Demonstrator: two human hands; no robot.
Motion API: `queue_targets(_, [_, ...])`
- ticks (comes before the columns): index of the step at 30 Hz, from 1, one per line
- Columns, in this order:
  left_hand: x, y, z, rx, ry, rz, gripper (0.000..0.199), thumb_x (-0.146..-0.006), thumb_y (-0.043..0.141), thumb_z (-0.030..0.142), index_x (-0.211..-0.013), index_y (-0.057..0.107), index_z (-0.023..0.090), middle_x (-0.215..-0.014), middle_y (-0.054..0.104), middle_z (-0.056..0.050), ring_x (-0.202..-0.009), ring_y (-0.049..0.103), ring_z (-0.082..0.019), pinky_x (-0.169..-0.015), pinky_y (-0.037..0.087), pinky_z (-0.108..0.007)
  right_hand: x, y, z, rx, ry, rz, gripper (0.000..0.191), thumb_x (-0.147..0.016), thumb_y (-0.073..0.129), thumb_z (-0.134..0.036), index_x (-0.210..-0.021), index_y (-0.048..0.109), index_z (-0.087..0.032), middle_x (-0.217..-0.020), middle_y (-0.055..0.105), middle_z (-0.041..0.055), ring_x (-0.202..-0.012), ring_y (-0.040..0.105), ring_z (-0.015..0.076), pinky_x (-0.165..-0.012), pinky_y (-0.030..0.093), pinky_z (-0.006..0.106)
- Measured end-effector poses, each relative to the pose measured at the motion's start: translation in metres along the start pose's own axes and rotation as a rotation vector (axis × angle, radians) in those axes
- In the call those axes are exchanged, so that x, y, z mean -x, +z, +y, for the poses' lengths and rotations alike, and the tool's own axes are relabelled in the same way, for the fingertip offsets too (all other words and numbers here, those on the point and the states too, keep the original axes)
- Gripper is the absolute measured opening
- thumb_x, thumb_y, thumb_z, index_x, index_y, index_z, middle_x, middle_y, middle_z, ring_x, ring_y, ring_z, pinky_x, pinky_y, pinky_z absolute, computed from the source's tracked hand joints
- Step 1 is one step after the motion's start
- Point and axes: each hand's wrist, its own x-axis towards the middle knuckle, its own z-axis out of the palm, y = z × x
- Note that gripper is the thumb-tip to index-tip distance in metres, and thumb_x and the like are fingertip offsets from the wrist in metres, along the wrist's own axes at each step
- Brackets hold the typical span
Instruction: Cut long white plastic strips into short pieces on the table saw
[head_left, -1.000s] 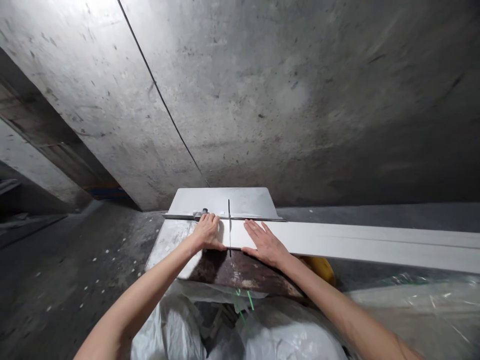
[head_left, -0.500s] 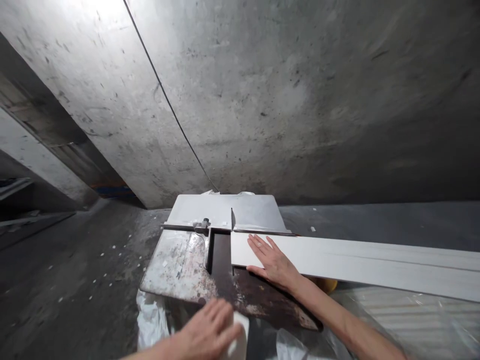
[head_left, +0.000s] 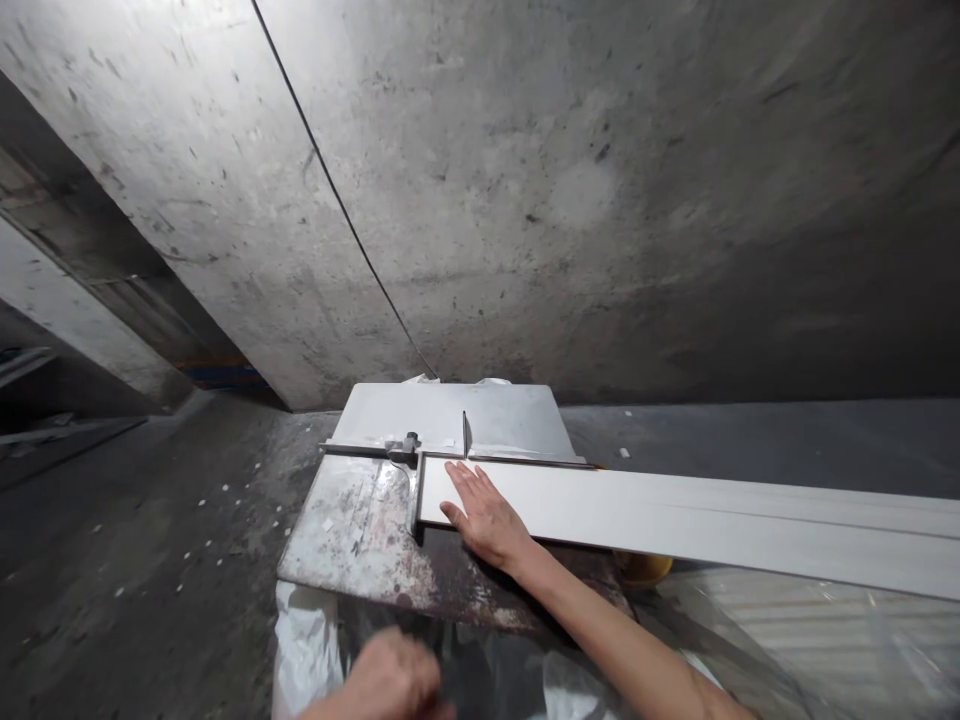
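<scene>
A long white plank (head_left: 675,515) lies across a small rusty metal saw table (head_left: 352,530) and runs off to the right. Its left end sits against a short metal stop (head_left: 415,497). My right hand (head_left: 484,515) rests flat on the plank near that end, fingers spread. The thin saw blade (head_left: 465,435) stands in its slot just beyond my fingertips, in front of a grey back plate (head_left: 442,408). My left hand (head_left: 390,685) is low at the bottom edge, blurred and curled; what it holds cannot be made out.
A bare concrete wall with a thin black cable (head_left: 337,205) rises behind the table. Clear plastic sheeting (head_left: 757,630) covers things under the plank, and a yellow object (head_left: 646,568) shows beneath it. White chips dot the concrete floor (head_left: 150,560) to the left.
My left hand took a short white cut-off piece from the table and drew back toward me. My right hand slid the plank left until its end met the stop.
</scene>
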Motion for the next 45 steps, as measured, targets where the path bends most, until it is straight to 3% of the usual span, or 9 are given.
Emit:
queue_targets(2, [-0.031, -0.037, -0.020, 0.020, -0.129, 0.225, 0.037, -0.082, 0.063, 0.047, -0.112, 0.058, 0.026, -0.103, 0.066, -0.011, -0.095, 0.065, -0.028, -0.077, 0.055, -0.042, -0.002, 0.000, -0.002, -0.031, 0.026, -0.004, 0.067, -0.101, 0.024, -0.052, -0.145, 0.035, -0.001, -0.144, 0.043, 0.0195, -0.137, 0.035, 0.0283, -0.115, 0.029, 0.050])
queue_targets(4, [-0.071, -0.069, -0.044, 0.000, -0.143, 0.380, 0.089, -0.067, 0.076, 0.056, -0.136, 0.037, 0.016, -0.140, 0.044, -0.023, -0.130, 0.043, -0.039, -0.100, 0.044, -0.054, -0.004, 0.001, -0.005, -0.055, 0.042, -0.009, 0.067, -0.101, 0.024, -0.051, -0.145, 0.035, -0.001, -0.144, 0.043, 0.0203, -0.138, 0.035, 0.0288, -0.115, 0.028, 0.051])
queue_targets(8, [-0.133, -0.094, -0.080, -0.032, -0.106, 0.208, 0.120, -0.056, 0.077, 0.068, -0.145, 0.019, 0.012, -0.143, 0.040, -0.027, -0.133, 0.039, -0.040, -0.110, 0.029, -0.058, 0.001, -0.007, -0.003, -0.145, 0.047, -0.053, 0.068, -0.100, 0.028, -0.054, -0.148, 0.031, -0.006, -0.147, 0.039, 0.0185, -0.138, 0.034, 0.0269, -0.115, 0.029, 0.049])
queue_targets(14, [-0.139, -0.088, -0.087, -0.027, -0.080, 0.148, 0.121, -0.047, 0.079, 0.072, -0.140, 0.026, 0.014, -0.132, 0.051, -0.020, -0.125, 0.048, -0.037, -0.112, 0.026, -0.054, 0.059, -0.045, 0.067, 0.084, 0.034, -0.060, 0.093, -0.087, 0.047, -0.070, -0.154, 0.011, -0.015, -0.151, 0.032, 0.0177, -0.141, 0.028, 0.0332, -0.113, 0.022, 0.059])
queue_targets(19, [-0.137, -0.097, -0.082, 0.005, -0.040, 0.119, 0.106, -0.054, 0.079, 0.066, -0.134, 0.031, 0.018, -0.130, 0.051, -0.016, -0.124, 0.047, -0.035, -0.112, 0.026, -0.051, 0.084, -0.051, 0.111, 0.245, -0.169, -0.003, 0.090, -0.091, 0.048, -0.062, -0.154, 0.006, -0.013, -0.151, 0.032, 0.0179, -0.139, 0.032, 0.0297, -0.112, 0.030, 0.051])
queue_targets(25, [-0.160, -0.103, -0.096, -0.020, -0.007, 0.113, 0.095, -0.051, 0.082, 0.061, -0.124, 0.040, 0.017, -0.119, 0.054, -0.013, -0.114, 0.050, -0.033, -0.106, 0.033, -0.047, 0.063, -0.048, 0.119, 0.250, -0.165, 0.029, 0.085, -0.092, 0.049, -0.059, -0.152, 0.018, -0.009, -0.149, 0.036, 0.0191, -0.138, 0.034, 0.0300, -0.112, 0.032, 0.049])
queue_targets(34, [-0.232, -0.115, -0.147, -0.084, -0.100, 0.094, 0.089, -0.049, 0.081, 0.064, -0.114, 0.047, 0.015, -0.108, 0.057, -0.012, -0.107, 0.052, -0.033, -0.096, 0.042, -0.042, -0.005, -0.046, 0.179, 0.251, -0.114, -0.005, 0.077, -0.093, 0.046, -0.060, -0.146, 0.035, -0.005, -0.148, 0.037, 0.0194, -0.138, 0.035, 0.0293, -0.114, 0.030, 0.049])
queue_targets(39, [-0.236, -0.117, -0.147, -0.110, -0.101, 0.104, 0.087, -0.050, 0.082, 0.060, -0.115, 0.047, 0.013, -0.108, 0.057, -0.012, -0.107, 0.052, -0.033, -0.097, 0.042, -0.041, -0.010, -0.051, 0.179, 0.258, -0.102, -0.019, 0.074, -0.093, 0.047, -0.056, -0.144, 0.038, -0.003, -0.148, 0.038, 0.0198, -0.137, 0.035, 0.0300, -0.114, 0.031, 0.049])
queue_targets(45, [-0.197, -0.109, -0.108, -0.154, -0.086, 0.098, 0.086, -0.048, 0.079, 0.061, -0.112, 0.049, 0.013, -0.114, 0.054, -0.016, -0.111, 0.050, -0.035, -0.106, 0.032, -0.047, 0.032, -0.049, 0.145, 0.241, -0.128, 0.035, 0.077, -0.092, 0.050, -0.056, -0.149, 0.030, -0.008, -0.149, 0.036, 0.0181, -0.139, 0.033, 0.0280, -0.113, 0.032, 0.048])
